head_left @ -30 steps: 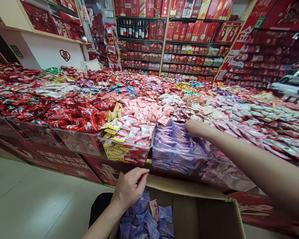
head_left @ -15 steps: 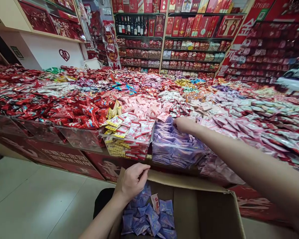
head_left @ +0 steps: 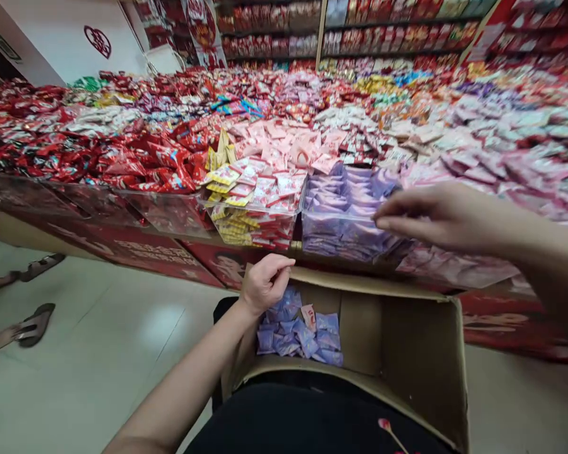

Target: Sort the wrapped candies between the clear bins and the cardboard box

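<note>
My left hand (head_left: 264, 282) is curled closed on the far rim of a cardboard box (head_left: 407, 340), right above a heap of purple sweet packets (head_left: 299, 331) lying in the box. My right hand (head_left: 438, 214) hovers in front of the clear bin of purple packets (head_left: 343, 211), fingers stretched out together and pointing left, nothing seen in them. The bin sits at the front edge of a large display of wrapped sweets.
Beside the purple bin is a clear bin of red, pink and yellow packets (head_left: 255, 202). Red packets (head_left: 76, 157) fill the left of the display, pink and lilac ones (head_left: 502, 164) the right. Shelves of red boxes (head_left: 360, 25) stand behind. Another person's sandalled feet (head_left: 23, 296) are at left.
My right hand has pulled back out of the purple bin toward me and to the right. The view has tilted down, showing more of the box. My left hand stays on the box rim.
</note>
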Demonstrator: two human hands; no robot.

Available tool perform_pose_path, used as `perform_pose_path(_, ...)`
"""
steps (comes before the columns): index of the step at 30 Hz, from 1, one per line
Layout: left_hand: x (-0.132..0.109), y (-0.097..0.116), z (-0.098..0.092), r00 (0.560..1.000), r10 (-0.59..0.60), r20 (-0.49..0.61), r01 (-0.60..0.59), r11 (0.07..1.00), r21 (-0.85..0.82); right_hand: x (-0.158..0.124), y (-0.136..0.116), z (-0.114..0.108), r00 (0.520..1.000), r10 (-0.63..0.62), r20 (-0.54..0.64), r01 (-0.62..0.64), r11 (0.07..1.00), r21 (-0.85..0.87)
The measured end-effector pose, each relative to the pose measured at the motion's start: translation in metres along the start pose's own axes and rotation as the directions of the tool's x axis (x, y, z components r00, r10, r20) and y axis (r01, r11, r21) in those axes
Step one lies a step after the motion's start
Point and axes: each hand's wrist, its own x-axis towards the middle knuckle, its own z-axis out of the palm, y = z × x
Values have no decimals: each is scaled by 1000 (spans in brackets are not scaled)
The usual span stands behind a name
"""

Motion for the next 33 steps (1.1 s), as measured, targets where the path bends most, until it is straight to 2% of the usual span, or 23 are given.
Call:
perform_pose_path(1, -6, 3, 0, 999, 24, 26, -23, 999, -25, -16, -5, 15, 990, -54, 129, 36, 991, 132)
perform_pose_path(2, -12, 6, 0, 995, 40, 94, -36, 998, -44, -30, -9, 37, 958, -119, 262, 51, 966, 252)
perform_pose_path(3, -18, 9, 0, 979, 39, 199, -29, 998, -50, -41, -10, 64, 904, -177, 389, 36, 938, 344)
perform_pose_path(4, -25, 11, 2, 947, 20, 321, -8, 999, -41, -49, -10, 97, 850, -219, 480, 12, 917, 398)
perform_pose_path(6, -36, 14, 6, 848, -65, 527, 56, 998, 35, -56, -3, 170, 811, -150, 565, -78, 930, 359)
perform_pose_path(8, -43, 15, 11, 777, -185, 602, 125, 982, 140, -57, 5, 238, 804, 33, 594, -209, 950, 230)
perform_pose_path(10, -47, 16, 15, 757, -277, 592, 200, 960, 194, -56, 8, 288, 842, 95, 531, -227, 955, 189)
perform_pose_path(12, -49, 19, 16, 749, -338, 570, 277, 941, 193, -57, 7, 318, 861, 133, 491, -256, 947, 193)
perform_pose_path(14, -51, 22, 16, 735, -363, 572, 328, 930, 169, -59, 3, 331, 869, 160, 468, -301, 922, 244)
perform_pose_path(17, -56, 23, 16, 699, -377, 608, 371, 918, 142, -61, 2, 332, 888, 136, 438, -306, 888, 343)
perform_pose_path(20, -61, 22, 19, 692, -406, 597, 408, 902, 141, -61, 5, 315, 902, 141, 408, -297, 888, 350)
perform_pose_path(22, -62, 24, 21, 688, -418, 594, 440, 891, 117, -62, 3, 293, 936, 99, 337, -250, 862, 442)
perform_pose_path(27, -42, 43, 27, 612, -380, 694, 511, 859, 20, -69, -20, 225, 990, 29, 138, -118, 706, 698)
perform_pose_path(30, -16, 58, 27, 649, -380, 659, 506, 863, -1, -72, -35, 191, 998, 36, 47, -59, 661, 748)
perform_pose_path(33, 14, 73, 20, 743, -331, 582, 437, 898, -47, -71, -43, 155, 993, 93, -70, -17, 707, 707)
